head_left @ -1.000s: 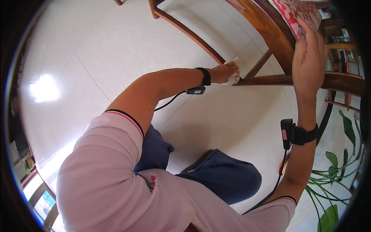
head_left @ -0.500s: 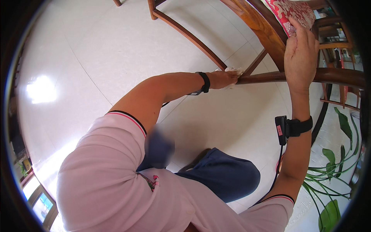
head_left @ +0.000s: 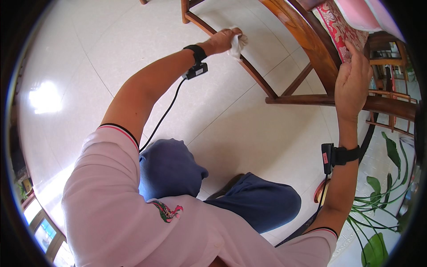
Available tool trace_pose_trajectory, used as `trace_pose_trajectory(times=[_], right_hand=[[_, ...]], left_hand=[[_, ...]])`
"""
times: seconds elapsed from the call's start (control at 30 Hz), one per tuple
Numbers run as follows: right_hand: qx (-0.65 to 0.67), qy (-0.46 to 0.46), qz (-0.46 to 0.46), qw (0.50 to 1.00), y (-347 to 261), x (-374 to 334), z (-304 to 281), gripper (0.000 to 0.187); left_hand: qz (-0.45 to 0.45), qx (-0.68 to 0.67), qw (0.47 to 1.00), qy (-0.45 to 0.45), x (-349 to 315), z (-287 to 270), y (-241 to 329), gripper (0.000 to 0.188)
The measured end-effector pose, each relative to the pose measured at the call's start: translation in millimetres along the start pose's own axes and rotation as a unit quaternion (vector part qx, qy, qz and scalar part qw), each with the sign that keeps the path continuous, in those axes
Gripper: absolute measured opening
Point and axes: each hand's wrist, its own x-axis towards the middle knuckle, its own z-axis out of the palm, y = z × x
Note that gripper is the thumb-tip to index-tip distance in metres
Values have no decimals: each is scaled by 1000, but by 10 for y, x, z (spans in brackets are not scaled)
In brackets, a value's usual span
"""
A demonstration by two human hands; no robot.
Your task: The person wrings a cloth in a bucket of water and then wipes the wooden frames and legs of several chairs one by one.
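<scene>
Pinching a crumpled white cloth (head_left: 239,46), my left hand (head_left: 222,41) has its fingers closed on the fabric, up at the top centre of the frame. The cloth lies against a slim brown wooden rail (head_left: 255,76), which slants from the upper middle down toward the right and meets the lower crossbar (head_left: 302,99) of a polished wooden chair (head_left: 299,32).

My right hand (head_left: 352,86) is at the upper right, against the chair's frame, index finger stretched to the edge of a red-and-cream patterned cushion (head_left: 340,24); I cannot tell whether its other fingers close around the wood.

Both my wrists wear black straps, the left one (head_left: 195,54) and the right one (head_left: 347,155). Pale floor tiles (head_left: 249,133) spread under my bent knees in blue trousers (head_left: 258,202), and a green-leaved plant (head_left: 376,249) stands at the lower right.
</scene>
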Motion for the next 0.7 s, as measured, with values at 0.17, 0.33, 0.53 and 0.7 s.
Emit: trace_pose_trajectory(times=[0.17, 0.33, 0.53, 0.7], right_hand=[[-1, -5, -16, 1000, -13, 63, 29, 38], [-6, -13, -29, 999, 11, 36, -15, 38], [16, -25, -9, 1000, -106, 83, 53, 39], [4, -24, -14, 1000, -76, 77, 12, 39]], left_hand=[[94, -47, 994, -27, -387, 662, 44, 12], [134, -149, 966, -165, -404, 888, 922, 24], [63, -211, 952, -211, -520, 634, 422, 38], [-26, -186, 968, -167, -531, 120, 72, 43]])
